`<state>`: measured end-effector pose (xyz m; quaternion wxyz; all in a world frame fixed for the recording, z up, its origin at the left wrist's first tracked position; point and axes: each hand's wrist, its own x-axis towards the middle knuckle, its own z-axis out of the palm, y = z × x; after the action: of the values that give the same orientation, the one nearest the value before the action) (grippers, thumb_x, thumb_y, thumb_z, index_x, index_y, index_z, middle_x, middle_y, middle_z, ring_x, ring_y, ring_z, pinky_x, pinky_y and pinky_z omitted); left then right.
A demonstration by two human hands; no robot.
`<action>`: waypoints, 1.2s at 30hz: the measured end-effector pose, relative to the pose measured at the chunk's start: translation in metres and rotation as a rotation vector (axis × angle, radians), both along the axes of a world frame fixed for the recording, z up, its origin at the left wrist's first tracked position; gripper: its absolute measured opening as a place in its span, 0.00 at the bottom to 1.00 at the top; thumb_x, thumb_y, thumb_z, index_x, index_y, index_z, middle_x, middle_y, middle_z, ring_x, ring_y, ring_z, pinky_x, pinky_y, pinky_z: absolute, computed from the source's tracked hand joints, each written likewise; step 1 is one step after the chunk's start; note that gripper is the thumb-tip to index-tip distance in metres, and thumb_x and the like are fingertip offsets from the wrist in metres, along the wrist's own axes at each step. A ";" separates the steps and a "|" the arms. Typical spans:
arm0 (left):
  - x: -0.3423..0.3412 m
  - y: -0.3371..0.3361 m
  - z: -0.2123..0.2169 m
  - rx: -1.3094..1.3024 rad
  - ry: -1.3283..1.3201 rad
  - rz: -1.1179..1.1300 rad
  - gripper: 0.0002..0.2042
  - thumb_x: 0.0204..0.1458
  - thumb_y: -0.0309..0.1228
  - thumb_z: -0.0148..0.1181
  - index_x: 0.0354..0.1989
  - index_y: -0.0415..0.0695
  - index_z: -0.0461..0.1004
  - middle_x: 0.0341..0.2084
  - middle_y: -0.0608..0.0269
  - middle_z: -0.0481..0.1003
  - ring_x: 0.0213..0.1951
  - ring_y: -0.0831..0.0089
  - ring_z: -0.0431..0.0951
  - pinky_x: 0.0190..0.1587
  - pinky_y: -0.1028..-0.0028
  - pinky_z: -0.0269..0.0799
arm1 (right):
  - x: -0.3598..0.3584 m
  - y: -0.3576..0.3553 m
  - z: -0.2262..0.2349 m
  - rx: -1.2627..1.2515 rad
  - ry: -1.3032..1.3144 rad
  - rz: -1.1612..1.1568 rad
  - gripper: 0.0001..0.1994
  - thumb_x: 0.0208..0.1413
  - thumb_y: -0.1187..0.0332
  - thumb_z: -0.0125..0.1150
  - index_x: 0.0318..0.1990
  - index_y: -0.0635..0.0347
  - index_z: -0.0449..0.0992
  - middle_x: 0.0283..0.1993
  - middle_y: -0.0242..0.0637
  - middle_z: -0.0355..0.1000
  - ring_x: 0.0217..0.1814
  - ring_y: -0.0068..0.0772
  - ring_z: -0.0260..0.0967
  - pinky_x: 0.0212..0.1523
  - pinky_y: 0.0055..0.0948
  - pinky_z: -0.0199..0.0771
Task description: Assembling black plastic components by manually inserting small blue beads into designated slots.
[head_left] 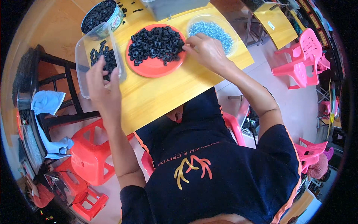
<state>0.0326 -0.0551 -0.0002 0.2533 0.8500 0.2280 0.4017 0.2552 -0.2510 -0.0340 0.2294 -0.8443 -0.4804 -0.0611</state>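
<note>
A round red plate (156, 73) on the table carries a heap of small black plastic parts (154, 43). At the plate's right rim is my right hand (209, 52), its thumb and fingertips pinched together against the edge of the heap. Whatever the pinch holds is too small to make out. Over a clear plastic box (82, 71) on the left hovers my left hand (103, 87), fingers apart, with nothing visible in them. More black parts lie inside that box, partly covered by the hand. A clear round tub (236, 37) of small bluish, shiny pieces (213, 33) stands beside my right hand.
A round tin (118, 19) full of black parts sits at the far left of the yellow table (160, 100), with loose ones beside it. Behind the plate stands a grey bin (175, 8). Red stools (91, 153) are at my left, pink chairs (304, 56) off to the right.
</note>
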 end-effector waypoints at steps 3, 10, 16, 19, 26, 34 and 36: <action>0.007 -0.022 -0.006 0.081 -0.046 -0.118 0.20 0.48 0.19 0.62 0.52 0.42 0.73 0.40 0.59 0.72 0.32 0.77 0.71 0.32 0.81 0.66 | -0.002 0.011 0.001 -0.117 -0.074 -0.004 0.10 0.51 0.62 0.62 0.33 0.59 0.77 0.31 0.42 0.73 0.32 0.46 0.74 0.32 0.40 0.74; 0.019 -0.058 -0.034 -0.213 0.045 -0.263 0.15 0.50 0.21 0.60 0.48 0.40 0.74 0.38 0.58 0.72 0.29 0.73 0.73 0.28 0.75 0.67 | 0.000 0.015 -0.006 -0.165 -0.115 0.046 0.08 0.49 0.67 0.60 0.35 0.58 0.77 0.33 0.44 0.73 0.32 0.48 0.74 0.32 0.42 0.75; 0.033 -0.067 -0.047 -0.410 0.090 -0.359 0.12 0.53 0.22 0.58 0.46 0.38 0.75 0.31 0.61 0.73 0.29 0.76 0.73 0.28 0.76 0.67 | -0.004 0.012 -0.006 -0.187 -0.128 0.044 0.08 0.47 0.70 0.59 0.36 0.58 0.77 0.34 0.45 0.73 0.31 0.49 0.74 0.33 0.42 0.75; 0.042 -0.068 -0.060 -0.529 0.065 -0.388 0.12 0.54 0.23 0.57 0.47 0.38 0.75 0.31 0.62 0.74 0.30 0.77 0.74 0.30 0.77 0.69 | -0.004 0.009 -0.005 -0.138 -0.094 0.058 0.09 0.46 0.70 0.61 0.37 0.58 0.77 0.34 0.46 0.73 0.33 0.49 0.74 0.35 0.41 0.75; 0.052 -0.080 -0.046 -0.624 -0.124 -0.439 0.13 0.53 0.20 0.58 0.47 0.39 0.76 0.32 0.61 0.75 0.32 0.76 0.76 0.35 0.78 0.72 | -0.025 -0.005 0.012 0.203 1.087 0.277 0.10 0.54 0.69 0.63 0.41 0.63 0.76 0.37 0.28 0.74 0.35 0.19 0.70 0.32 0.22 0.70; 0.049 -0.085 -0.044 -0.599 -0.205 -0.473 0.10 0.51 0.18 0.59 0.42 0.37 0.76 0.31 0.62 0.74 0.33 0.77 0.76 0.34 0.79 0.72 | -0.045 -0.015 0.016 0.349 1.296 0.238 0.11 0.55 0.68 0.64 0.44 0.61 0.76 0.39 0.29 0.76 0.35 0.14 0.68 0.28 0.17 0.67; 0.049 -0.087 -0.046 -0.667 -0.225 -0.470 0.08 0.52 0.18 0.59 0.41 0.37 0.76 0.31 0.63 0.74 0.33 0.78 0.76 0.34 0.79 0.72 | -0.049 -0.017 0.013 0.415 1.306 0.220 0.11 0.56 0.68 0.63 0.44 0.61 0.77 0.35 0.28 0.74 0.31 0.13 0.67 0.26 0.16 0.66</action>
<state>0.0819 -0.1422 -0.0463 0.6225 0.7014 0.1162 0.3273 0.2057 -0.2677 -0.0209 0.6330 -0.5934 -0.3051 0.3925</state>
